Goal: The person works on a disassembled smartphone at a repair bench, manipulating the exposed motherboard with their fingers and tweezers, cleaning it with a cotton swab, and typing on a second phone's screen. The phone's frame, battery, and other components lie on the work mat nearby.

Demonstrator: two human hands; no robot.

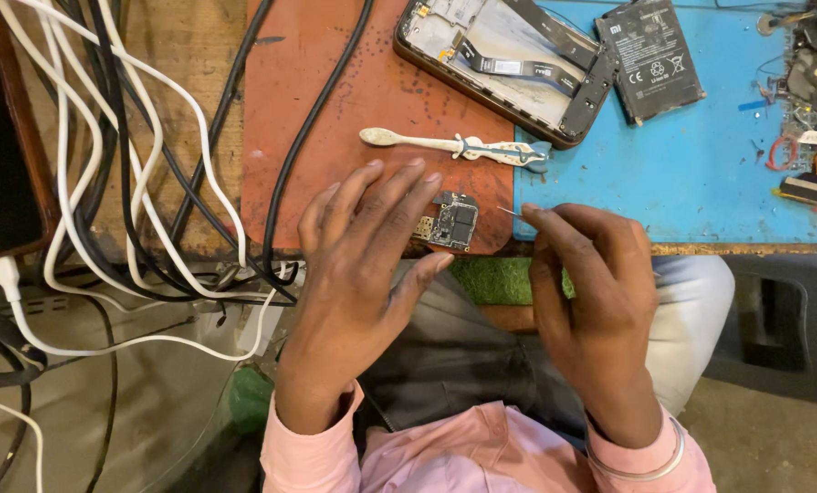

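At the far left a tangle of white and black cables (125,183) hangs over the wooden bench edge, well apart from the work. The left hand (363,265) lies flat on the red mat (335,82), fingers spread and loose, gripping nothing; its fingertips rest just beside a small circuit board (452,222) that sits at the near edge of the mat. Above the hand lies a white plastic pry tool (445,146), untouched. Beyond it, an opened phone shell (509,64) straddles the red mat and the blue mat (701,173), with a flat black battery (650,59) just beside it on the blue.

The right hand (591,283) is pinched shut, thumb and forefinger clamped on a thin metal pin (507,211) whose tip points left toward the board, close to it but not touching.

To do this step well, the left fingertips would best press the board's edge down lightly so it cannot slide or tip off the mat's near edge. The pin hand looks unsupported; resting its heel on the bench would steady the tip. The board's parts are tiny, so the tip should probably come in low and slow, touching only the chosen spot, since a slip could scratch the board or flick it to the floor. At the far right a heap of small loose parts (810,82) sits on the blue mat, well clear.
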